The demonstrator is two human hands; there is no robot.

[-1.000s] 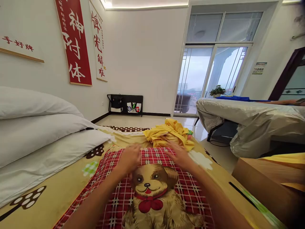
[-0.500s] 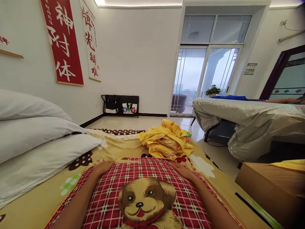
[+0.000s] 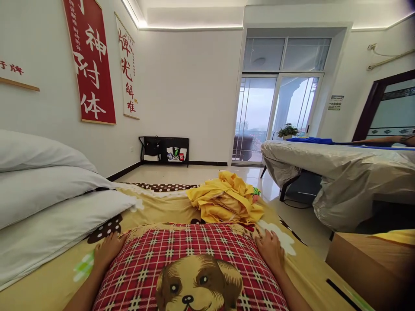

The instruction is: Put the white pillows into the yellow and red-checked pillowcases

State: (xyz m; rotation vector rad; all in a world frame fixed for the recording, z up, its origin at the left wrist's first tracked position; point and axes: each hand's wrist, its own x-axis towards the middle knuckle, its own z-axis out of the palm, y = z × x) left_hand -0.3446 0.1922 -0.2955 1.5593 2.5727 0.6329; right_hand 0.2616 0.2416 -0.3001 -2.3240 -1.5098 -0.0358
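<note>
A stuffed pillow (image 3: pixel 181 242) in a red plaid case with a brown puppy print lies in front of me on a yellow patterned bedsheet (image 3: pixel 42 293). My left hand (image 3: pixel 108 250) rests at the pillow's far left corner, fingers apart, thumb side against the case. At the far right corner, my right hand (image 3: pixel 271 249) touches the pillow's side with its fingers spread over the edge and sheet. Neither hand visibly clasps the fabric. Just beyond the pillow sits a crumpled heap of yellow cloth (image 3: pixel 227 198).
Several white pillows (image 3: pixel 48 190) are stacked on the left. To the right stand a cardboard box (image 3: pixel 353 259) and a plastic-covered table (image 3: pixel 340 160) with blue cloth (image 3: pixel 311 141) and a potted plant (image 3: pixel 288 130). Another person's arm (image 3: pixel 382 140) reaches over the table. A black rack (image 3: pixel 165 149) stands by the wall.
Both hands have slid outward from the pillow's top surface to its two sides. The pillow looks plumper and narrower at its sides. My view has tilted up slightly.
</note>
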